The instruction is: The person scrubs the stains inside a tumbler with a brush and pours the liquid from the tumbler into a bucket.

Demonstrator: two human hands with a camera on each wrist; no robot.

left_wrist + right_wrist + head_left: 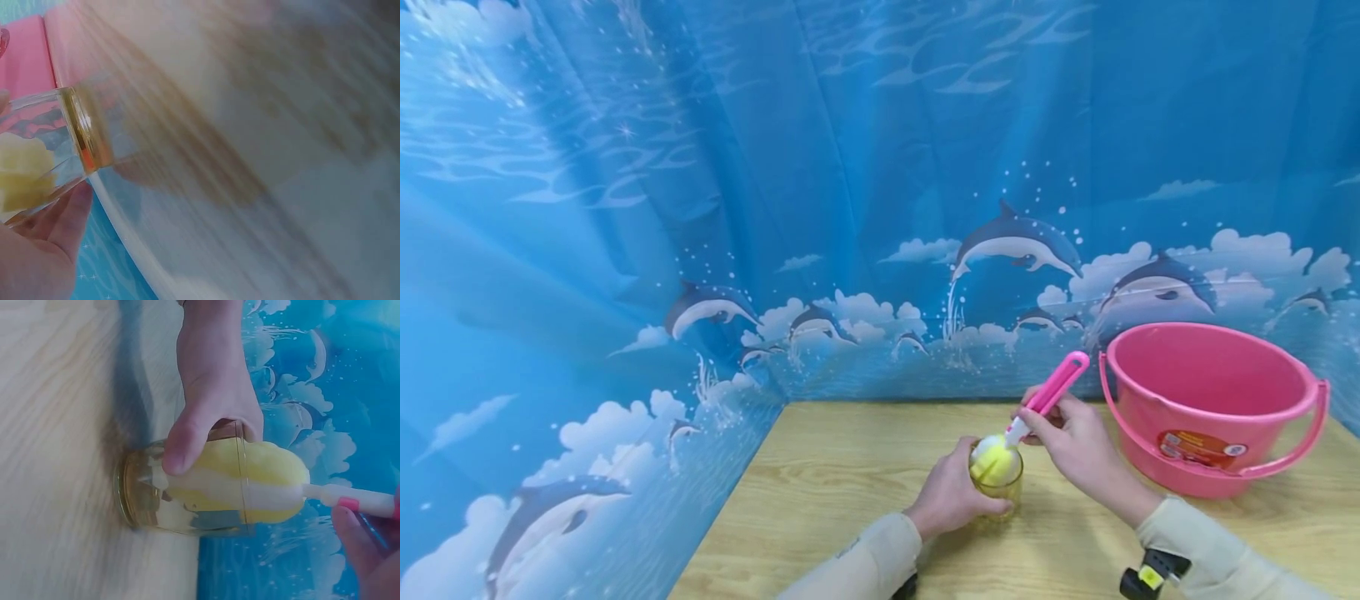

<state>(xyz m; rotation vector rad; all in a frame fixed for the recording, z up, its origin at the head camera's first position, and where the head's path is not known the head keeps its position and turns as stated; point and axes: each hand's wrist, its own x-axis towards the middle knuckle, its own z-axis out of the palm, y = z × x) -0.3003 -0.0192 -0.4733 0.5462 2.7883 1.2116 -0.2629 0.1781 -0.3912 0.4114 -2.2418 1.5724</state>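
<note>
My left hand (953, 493) grips an amber-tinted glass (1009, 495) round its side, thumb toward me, close over the table. In the right wrist view the thumb lies along the wall of the glass (147, 494). A yellow and white sponge brush (995, 461) is partly inside the glass, its rounded upper end standing out above the rim. My right hand (1078, 439) pinches the brush's pink and white handle (1054, 387) near its lower part, and the handle slants up to the right. Through the glass in the left wrist view, the yellow sponge (25, 175) shows above the thick base.
A pink bucket (1210, 375) with a pink handle and an orange label stands on the right of the wooden table (835, 475), just beyond my right hand. A blue curtain (865, 208) printed with dolphins hangs behind and at the left.
</note>
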